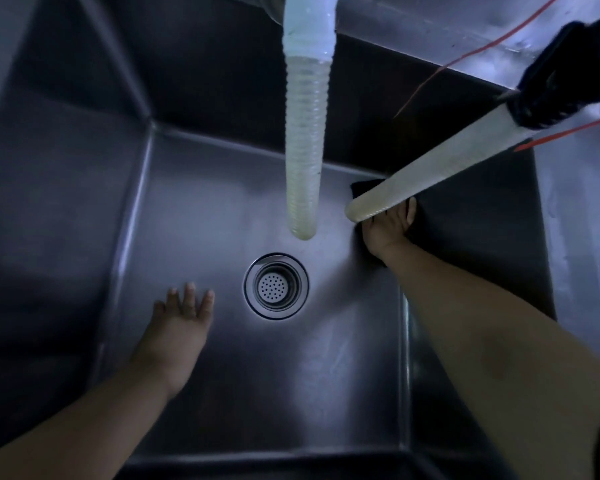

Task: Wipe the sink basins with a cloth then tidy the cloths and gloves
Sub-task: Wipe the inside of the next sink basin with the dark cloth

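- Sink basin [201,237], a deep steel one, is filling nearly the whole head view; no brand, label or writing can be read anywhere on it.
- Its round drain strainer [276,285] is sitting near the middle of the basin floor, between the two hands.
- A dark cloth [368,188] is lying at the far right corner of the basin floor, against the right wall, directly under the right hand [387,230].
- That hand's grip is lying on top of the cloth; a hose is hiding the fingertips, so I cannot tell whether the fingers are flat or curled into the fabric.
- The left hand [181,323] is reaching over the near left part of the basin floor, just left of the strainer, well apart from the cloth; its grip is fully spread, fingers straight, holding nothing.
- A ribbed pale hose [303,150] is hanging straight down from above, its end hovering beyond the strainer.
- A second pale hose [430,174] is slanting in from the upper right, crossing in front of the right hand's fingers.
- A black object [568,71] is sitting at the upper end of that slanted hose; what it is I cannot tell.
- Thin red wires [482,50] are running across the steel ledge at upper right.
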Demonstrator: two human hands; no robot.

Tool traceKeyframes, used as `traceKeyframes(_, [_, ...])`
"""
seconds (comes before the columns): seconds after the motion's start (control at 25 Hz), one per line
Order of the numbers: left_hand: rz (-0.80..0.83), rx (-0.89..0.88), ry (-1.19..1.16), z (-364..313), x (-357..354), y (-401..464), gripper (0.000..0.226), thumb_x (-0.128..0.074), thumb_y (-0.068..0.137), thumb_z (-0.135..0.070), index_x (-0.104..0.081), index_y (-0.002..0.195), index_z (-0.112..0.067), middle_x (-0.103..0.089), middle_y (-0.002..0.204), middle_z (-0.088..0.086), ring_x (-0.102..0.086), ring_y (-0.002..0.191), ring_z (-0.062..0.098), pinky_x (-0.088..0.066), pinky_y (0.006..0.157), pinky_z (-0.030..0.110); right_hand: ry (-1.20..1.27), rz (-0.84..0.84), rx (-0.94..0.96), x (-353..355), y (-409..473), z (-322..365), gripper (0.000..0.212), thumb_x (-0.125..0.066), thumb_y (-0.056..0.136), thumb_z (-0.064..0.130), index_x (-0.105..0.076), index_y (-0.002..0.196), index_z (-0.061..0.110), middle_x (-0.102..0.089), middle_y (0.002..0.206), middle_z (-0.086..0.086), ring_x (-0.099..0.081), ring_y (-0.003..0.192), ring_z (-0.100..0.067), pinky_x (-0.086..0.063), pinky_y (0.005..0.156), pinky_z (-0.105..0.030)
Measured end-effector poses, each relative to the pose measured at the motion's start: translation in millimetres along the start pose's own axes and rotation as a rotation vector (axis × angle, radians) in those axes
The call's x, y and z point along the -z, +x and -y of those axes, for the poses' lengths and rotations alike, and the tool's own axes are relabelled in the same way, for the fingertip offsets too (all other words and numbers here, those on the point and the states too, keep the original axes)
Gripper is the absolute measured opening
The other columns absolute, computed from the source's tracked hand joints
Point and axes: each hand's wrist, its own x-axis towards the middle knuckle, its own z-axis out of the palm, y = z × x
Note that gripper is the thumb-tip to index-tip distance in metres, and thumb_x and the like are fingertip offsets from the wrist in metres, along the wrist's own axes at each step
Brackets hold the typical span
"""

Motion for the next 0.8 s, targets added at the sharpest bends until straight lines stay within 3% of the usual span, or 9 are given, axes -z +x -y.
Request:
traceKeyframes(0.12, [0.002,-0.005,-0.030,2.2,1.5,1.4,0.070,-0.034,0.095,-0.006,0.014,0.146,-0.002,0.006,0.152,0.034,-0.011,0.140,0.049,-0.017,0.114,0.052,0.210,-0.049,-0.098,-11.3,-4.1,29.9,0.069,-0.033,0.097,0.043,0.000,0.152,0.016,0.006,0.158,-0.015,0.011,0.145,-0.030,0.012,0.113,-0.052])
traceKeyframes(0.32, [0.014,0.000,-0.076,3.9,3.4,1.3,0.068,-0.033,0.096,-0.006,0.014,0.146,-0.001,0.008,0.151,0.035,-0.009,0.139,0.051,-0.015,0.114,0.054,0.381,-0.157,0.059,-24.9,-32.6,110.6,0.071,-0.037,0.094,0.048,-0.003,0.151,0.022,0.000,0.158,-0.018,0.005,0.145,-0.037,0.002,0.112,-0.062])
traceKeyframes(0.44, [0.022,-0.008,-0.091,1.2,3.9,1.6,0.062,-0.022,0.095,0.002,0.015,0.145,0.001,0.009,0.151,0.036,-0.007,0.138,0.053,-0.014,0.114,0.056,0.214,-0.160,0.168,-22.6,-40.1,160.4,0.072,-0.033,0.093,0.048,0.000,0.152,0.021,0.004,0.157,-0.020,0.008,0.144,-0.038,0.002,0.113,-0.061])
traceKeyframes(0.52, [0.029,-0.013,-0.104,0.9,3.4,2.0,0.060,-0.015,0.094,0.005,0.015,0.145,0.001,0.009,0.151,0.035,-0.006,0.138,0.054,-0.013,0.114,0.057,0.202,-0.167,0.285,-20.4,-51.3,193.9,0.068,-0.028,0.095,0.048,-0.001,0.152,0.023,0.008,0.158,-0.017,0.011,0.144,-0.036,0.014,0.112,-0.056])
traceKeyframes(0.64, [0.029,-0.018,-0.122,2.7,5.5,1.0,0.063,-0.011,0.089,0.006,0.016,0.145,-0.001,0.010,0.152,0.033,-0.005,0.139,0.052,-0.012,0.114,0.056,0.162,-0.108,0.644,-13.5,-60.7,219.9,0.060,-0.028,0.099,0.044,-0.002,0.151,0.030,0.010,0.159,-0.012,0.014,0.144,-0.032,0.031,0.102,-0.041])
traceKeyframes(0.72, [0.031,-0.015,-0.139,4.1,8.1,0.0,0.067,-0.015,0.087,0.006,0.016,0.146,-0.003,0.011,0.152,0.032,-0.004,0.140,0.051,-0.011,0.115,0.054,0.015,-0.134,0.854,-9.5,-49.6,205.4,0.058,-0.028,0.099,0.041,-0.003,0.151,0.031,0.009,0.159,-0.009,0.013,0.145,-0.029,0.025,0.107,-0.042])
traceKeyframes(0.8, [0.026,-0.006,-0.142,5.3,10.6,-1.2,0.066,-0.023,0.093,0.002,0.016,0.146,-0.003,0.011,0.153,0.031,-0.003,0.140,0.050,-0.011,0.115,0.053,-0.067,-0.194,0.866,-9.5,-30.0,175.1,0.060,-0.028,0.098,0.043,-0.001,0.151,0.033,0.007,0.160,-0.006,0.009,0.146,-0.027,0.008,0.116,-0.047])
